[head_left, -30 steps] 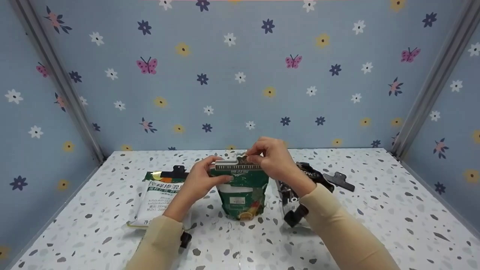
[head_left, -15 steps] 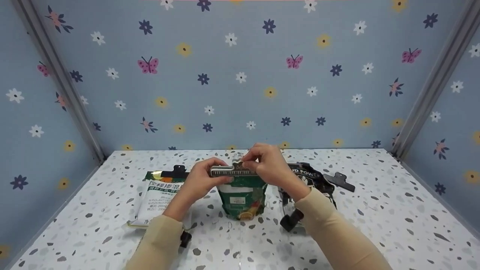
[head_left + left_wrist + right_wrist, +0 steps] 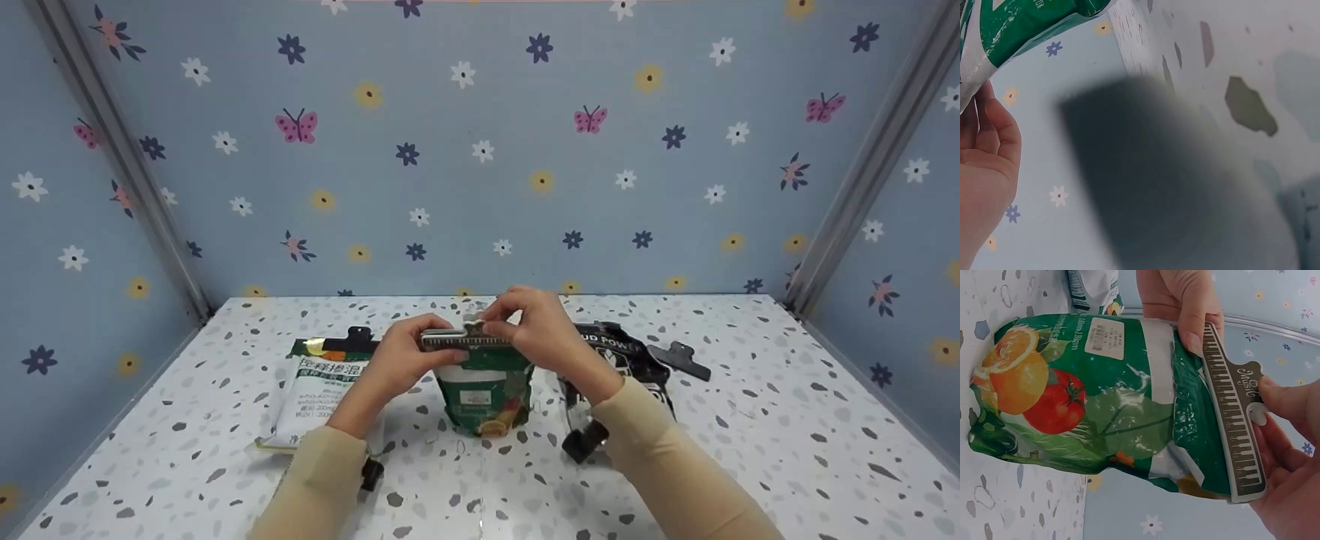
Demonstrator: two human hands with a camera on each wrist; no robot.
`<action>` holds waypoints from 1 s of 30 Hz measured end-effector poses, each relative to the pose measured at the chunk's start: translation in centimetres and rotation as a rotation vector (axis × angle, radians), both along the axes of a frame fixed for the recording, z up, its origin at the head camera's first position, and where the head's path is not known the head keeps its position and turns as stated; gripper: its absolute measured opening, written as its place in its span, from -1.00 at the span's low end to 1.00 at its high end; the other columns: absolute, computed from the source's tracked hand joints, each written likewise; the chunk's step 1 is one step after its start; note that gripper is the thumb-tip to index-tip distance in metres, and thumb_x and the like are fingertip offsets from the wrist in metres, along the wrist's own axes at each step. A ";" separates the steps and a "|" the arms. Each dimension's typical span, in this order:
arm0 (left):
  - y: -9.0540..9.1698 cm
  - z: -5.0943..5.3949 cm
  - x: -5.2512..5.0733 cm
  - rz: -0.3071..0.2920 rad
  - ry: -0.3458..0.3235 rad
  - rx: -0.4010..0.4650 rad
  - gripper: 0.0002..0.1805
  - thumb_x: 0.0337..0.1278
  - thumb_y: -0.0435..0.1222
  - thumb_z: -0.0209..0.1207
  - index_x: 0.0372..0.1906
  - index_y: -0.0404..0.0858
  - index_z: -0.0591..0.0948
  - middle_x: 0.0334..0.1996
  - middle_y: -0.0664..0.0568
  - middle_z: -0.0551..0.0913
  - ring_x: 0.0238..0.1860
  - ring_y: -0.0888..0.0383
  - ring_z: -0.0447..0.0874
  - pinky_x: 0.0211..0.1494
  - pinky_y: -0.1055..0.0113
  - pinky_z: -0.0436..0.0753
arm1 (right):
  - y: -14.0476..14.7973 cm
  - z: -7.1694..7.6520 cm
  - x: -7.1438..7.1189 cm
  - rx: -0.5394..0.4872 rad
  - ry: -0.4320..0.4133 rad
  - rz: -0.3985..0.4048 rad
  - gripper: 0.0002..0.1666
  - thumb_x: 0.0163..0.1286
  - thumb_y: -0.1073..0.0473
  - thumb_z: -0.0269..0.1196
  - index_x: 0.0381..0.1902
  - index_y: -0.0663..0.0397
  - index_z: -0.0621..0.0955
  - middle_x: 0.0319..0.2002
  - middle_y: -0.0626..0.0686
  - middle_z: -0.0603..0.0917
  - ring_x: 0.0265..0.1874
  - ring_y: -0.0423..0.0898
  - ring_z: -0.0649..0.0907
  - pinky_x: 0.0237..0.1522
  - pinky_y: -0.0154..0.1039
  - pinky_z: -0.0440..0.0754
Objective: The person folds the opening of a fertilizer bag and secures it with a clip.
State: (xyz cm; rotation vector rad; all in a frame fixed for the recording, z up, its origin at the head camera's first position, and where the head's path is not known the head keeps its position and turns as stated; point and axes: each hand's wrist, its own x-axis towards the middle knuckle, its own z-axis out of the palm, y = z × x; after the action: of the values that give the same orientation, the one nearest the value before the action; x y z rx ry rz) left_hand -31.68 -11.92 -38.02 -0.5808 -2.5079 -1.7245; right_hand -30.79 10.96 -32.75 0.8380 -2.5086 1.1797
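- nearest, both forearms are covered by beige sleeves [image 3: 675,472], reached in from the bottom of the head view; a small dark block [image 3: 583,441] is seen below the right wrist.
- the white speckled table [image 3: 480,495] is spread beneath everything.
- a green bag [image 3: 484,397] is stood upright on the table, midway between two other bags; an orange and a tomato are printed on its front, and a barcode label is stuck there.
- the top of the green bag is pinched at its left end by the left hand [image 3: 405,354], with the thumb laid over the front, against the end of the clip.
- a piano-key clip [image 3: 1235,416], marked "music", is set along the top edge of the green bag; how firmly it is clamped cannot be told.
- its raised handle is pinched between thumb and fingers by the right hand [image 3: 536,330].
- to the left, a white bag [image 3: 319,397] is laid, with a black clip [image 3: 356,343] placed across its far edge.
- to the right, a black bag [image 3: 622,352] is partly hidden by the right arm; a dark clip [image 3: 682,360] is seen just beside it.
- farthest, the table is backed by a blue wall [image 3: 480,90] patterned with flowers and butterflies.
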 end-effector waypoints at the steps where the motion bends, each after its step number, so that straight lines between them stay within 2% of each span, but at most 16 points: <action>1: 0.0 0.0 0.0 0.002 0.000 -0.005 -0.68 0.03 -0.21 0.48 -0.12 -0.16 0.66 -0.17 -0.01 0.68 -0.19 0.04 0.66 -0.09 0.13 0.68 | 0.0 -0.1 0.0 -0.005 -0.001 -0.004 -0.91 0.32 0.24 0.39 -0.24 -0.06 0.77 -0.28 -0.13 0.65 -0.28 -0.16 0.59 -0.32 -0.16 0.58; 9: 0.1 0.1 0.0 0.004 -0.010 -0.006 -0.66 0.02 -0.18 0.50 -0.11 -0.15 0.66 -0.16 -0.01 0.68 -0.16 0.02 0.66 -0.06 0.11 0.68 | 0.7 -1.0 0.0 -0.050 -0.042 -0.036 -0.61 0.33 0.12 0.40 0.09 0.02 0.66 -0.13 -0.10 0.69 -0.18 -0.18 0.63 -0.17 -0.15 0.61; 15: 0.1 0.2 0.1 0.021 -0.029 -0.006 -0.66 0.00 -0.19 0.50 -0.12 -0.14 0.66 -0.14 -0.01 0.67 -0.14 0.02 0.66 -0.04 0.12 0.68 | 2.1 -2.3 0.2 -0.078 -0.082 -0.057 -0.58 0.29 0.18 0.42 0.11 -0.03 0.64 -0.08 -0.06 0.67 -0.10 -0.13 0.64 -0.09 -0.15 0.63; 20: 0.1 0.1 0.1 0.024 -0.034 0.003 -0.66 -0.02 -0.19 0.51 -0.14 -0.15 0.66 -0.16 -0.01 0.69 -0.15 0.03 0.68 -0.06 0.12 0.68 | 3.3 -3.4 0.4 -0.077 -0.130 -0.075 -0.54 0.27 0.18 0.43 0.13 0.02 0.62 -0.01 -0.03 0.68 -0.14 -0.10 0.64 -0.17 -0.15 0.61; 24: -0.1 0.0 0.2 0.029 -0.034 0.001 -0.66 -0.03 -0.19 0.52 -0.14 -0.15 0.66 -0.17 0.00 0.69 -0.16 0.04 0.68 -0.08 0.13 0.68 | 3.9 -4.0 0.5 -0.040 -0.175 -0.070 -0.50 0.30 0.13 0.42 0.18 0.06 0.60 -0.10 -0.02 0.69 -0.27 -0.07 0.63 -0.31 -0.16 0.58; 26: -0.2 0.0 0.1 0.025 -0.036 -0.001 -0.66 -0.02 -0.20 0.51 -0.14 -0.15 0.66 -0.16 0.00 0.69 -0.16 0.04 0.68 -0.09 0.13 0.68 | 4.1 -4.2 0.4 -0.014 -0.196 -0.060 -0.56 0.31 0.10 0.41 0.11 0.08 0.63 -0.20 -0.04 0.69 -0.32 -0.08 0.63 -0.34 -0.16 0.58; 30: -0.3 0.1 0.1 -0.011 -0.049 -0.033 -0.63 0.03 -0.16 0.48 -0.07 -0.15 0.66 -0.14 -0.01 0.69 -0.16 0.05 0.69 -0.06 0.07 0.67 | 4.6 -4.5 0.3 0.014 -0.234 -0.052 -0.78 0.34 0.05 0.38 -0.24 0.07 0.64 -0.41 -0.08 0.64 -0.48 -0.14 0.54 -0.41 -0.20 0.50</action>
State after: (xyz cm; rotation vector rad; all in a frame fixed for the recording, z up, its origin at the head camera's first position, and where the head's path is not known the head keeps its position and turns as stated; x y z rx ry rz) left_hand -31.55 -12.20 -37.90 -0.5627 -2.5761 -1.7252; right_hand -30.50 15.56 -37.25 0.6673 -2.7071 1.3132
